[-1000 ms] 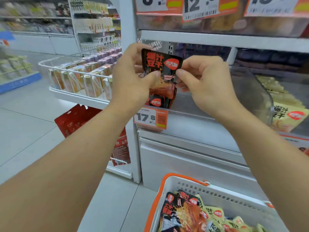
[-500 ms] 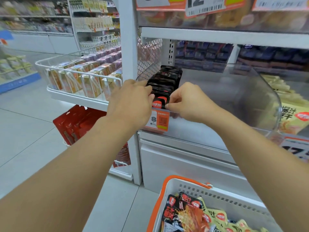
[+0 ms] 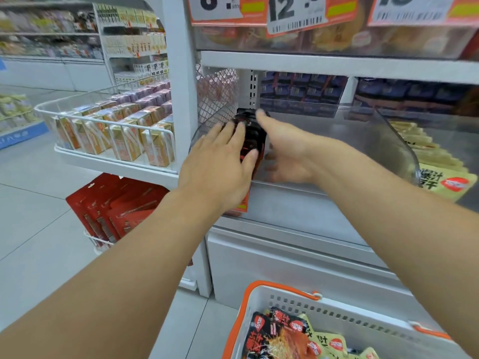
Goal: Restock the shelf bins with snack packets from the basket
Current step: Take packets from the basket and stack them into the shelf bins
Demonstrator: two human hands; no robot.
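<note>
Left hand [image 3: 220, 161]: fingers straight and flat, pressed on the left side and top of the row of black packets [image 3: 255, 136]; gripped nothing.
Right hand [image 3: 282, 154]: open, index finger stretched toward the far end of the row, other fingers loose; palm faced the right side of the row. Contact with the packets could not be told, blur.
Black packets: stood in a row running near to far, at the left end of the clear shelf bin [image 3: 337, 141], between the two hands.
Clear shelf bin: on the middle shelf, most of its floor to the right of the row was bare; clear curved divider [image 3: 399, 143] at its right end.
Yellow packets [image 3: 440, 174]: in the next bin, right of the divider.
Basket [image 3: 337, 320]: white with orange handle, near bottom edge, below the shelf; held black-and-red snack packets [image 3: 274, 338] on the left and yellow ones beside them on the right.
Price tags [image 3: 295, 11]: hung along the upper shelf edge, large digits, partly cut off.
Orange tag [image 3: 242, 203]: on the bin's front lip, mostly hidden by the left wrist.
Wire basket of drink cartons [image 3: 116, 136]: left of the shelf post, well apart from the hands.
Red packs [image 3: 114, 208]: hung low on the left, under the cartons.
</note>
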